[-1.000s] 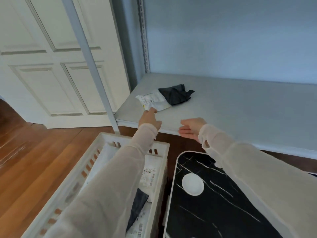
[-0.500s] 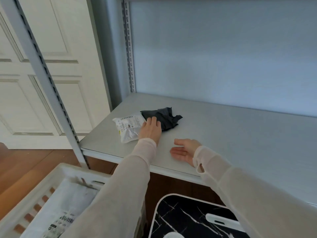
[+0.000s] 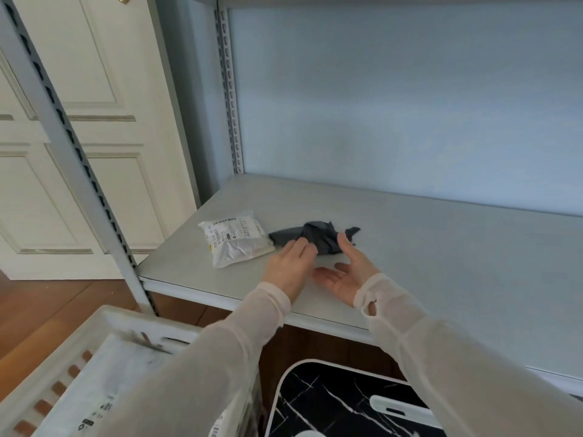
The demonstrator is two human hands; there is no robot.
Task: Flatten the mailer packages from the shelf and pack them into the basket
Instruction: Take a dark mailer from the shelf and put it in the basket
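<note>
Two mailer packages lie on a pale grey shelf [image 3: 441, 263]. Nearer the hands is a crumpled dark grey plastic mailer [image 3: 315, 236], soft and bunched into ridges, its long axis running from nine to three o'clock. It sits at twelve o'clock from both hands, which are about equally near.

The left hand [image 3: 290, 266] lies palm down with straight fingers, its tips at the mailer's near left edge, grasping nothing. The right hand [image 3: 347, 274] is released, palm turned inward and up, one fingertip by the mailer's right end; whether it touches cannot be told.

At nine o'clock of the dark mailer, touching or nearly so, lies a puffy, wrinkled white glossy plastic mailer with a printed label [image 3: 236, 244]. A white slatted plastic basket [image 3: 50, 370] sits at seven o'clock, below the shelf edge, with labelled mailers inside. Flattening the dark mailer looks like the step in hand.
</note>
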